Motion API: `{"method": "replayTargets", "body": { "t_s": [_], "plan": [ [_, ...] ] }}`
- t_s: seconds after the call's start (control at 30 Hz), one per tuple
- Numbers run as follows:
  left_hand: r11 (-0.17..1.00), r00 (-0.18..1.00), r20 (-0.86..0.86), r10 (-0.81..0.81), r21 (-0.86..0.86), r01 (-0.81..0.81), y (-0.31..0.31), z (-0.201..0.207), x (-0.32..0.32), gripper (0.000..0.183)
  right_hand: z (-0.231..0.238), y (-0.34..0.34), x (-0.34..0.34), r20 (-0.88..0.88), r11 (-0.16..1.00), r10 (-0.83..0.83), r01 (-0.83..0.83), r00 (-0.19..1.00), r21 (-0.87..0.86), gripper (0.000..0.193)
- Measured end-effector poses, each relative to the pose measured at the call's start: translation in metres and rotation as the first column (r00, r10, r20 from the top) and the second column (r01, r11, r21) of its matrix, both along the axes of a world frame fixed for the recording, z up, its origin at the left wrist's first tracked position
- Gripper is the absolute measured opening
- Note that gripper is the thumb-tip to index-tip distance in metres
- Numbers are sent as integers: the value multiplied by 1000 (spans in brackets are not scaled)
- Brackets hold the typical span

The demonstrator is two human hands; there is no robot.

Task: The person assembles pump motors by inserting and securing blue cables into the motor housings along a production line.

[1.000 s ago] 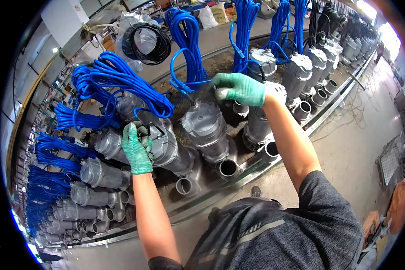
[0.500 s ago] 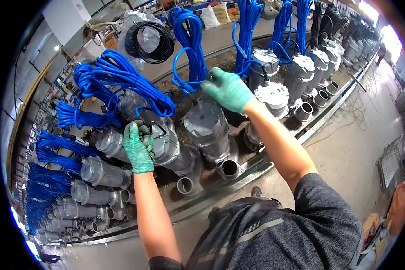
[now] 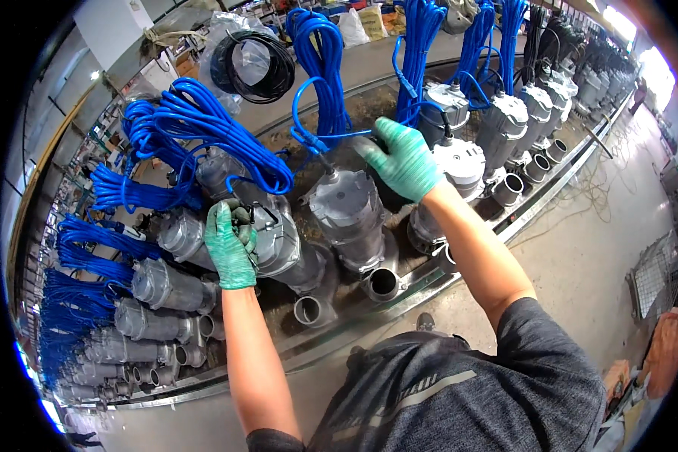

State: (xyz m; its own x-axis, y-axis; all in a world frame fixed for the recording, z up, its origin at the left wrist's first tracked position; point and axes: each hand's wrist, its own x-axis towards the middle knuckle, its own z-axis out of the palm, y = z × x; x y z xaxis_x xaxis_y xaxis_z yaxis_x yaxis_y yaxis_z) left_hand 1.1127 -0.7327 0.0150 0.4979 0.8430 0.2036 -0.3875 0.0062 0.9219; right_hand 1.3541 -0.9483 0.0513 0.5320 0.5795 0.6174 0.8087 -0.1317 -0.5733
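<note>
My right hand, in a green-coated glove, is pinched on a blue cable. That strand runs left to the tied, upright blue cable coil behind a grey submersible pump. The fingertips are slightly blurred. My left hand, gloved alike, is closed with curled fingers against the left side of another grey pump with a short black lead on its top. Whatever it grips, if anything, is hidden. A long blue cable coil leans above that pump.
Grey pumps with round outlets stand in a row along a metal-edged bench, bending away to both sides. A black cable coil lies across the bench. A wire-mesh crate stands on the floor at the right.
My right hand has moved a little right, away from the upright coil, and the blue strand now stretches between them. My left hand has stayed nearly in place.
</note>
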Motion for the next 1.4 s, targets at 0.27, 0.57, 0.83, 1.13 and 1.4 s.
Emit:
{"method": "replayTargets", "body": {
  "t_s": [0.27,0.57,0.83,1.13,1.4],
  "plan": [
    [1000,1000,16,-15,9,15,-1,-2,-1,22,-5,16,15,-185,924,364,-379,913,-49,34],
    [999,1000,15,-26,21,26,2,-6,-1,23,-16,32,-26,-349,982,164,-119,923,146,25],
    [1000,1000,9,-25,11,25,2,-4,0,23,24,-11,48,-427,612,650,-766,629,-196,43],
    [999,998,48,-47,-19,48,7,-11,-8,24,-2,3,-2,-401,899,380,-435,834,-53,35],
    [994,994,49,-101,-23,102,5,-4,-4,23,-5,4,2,-381,880,436,-475,815,-9,35]
  ]
}}
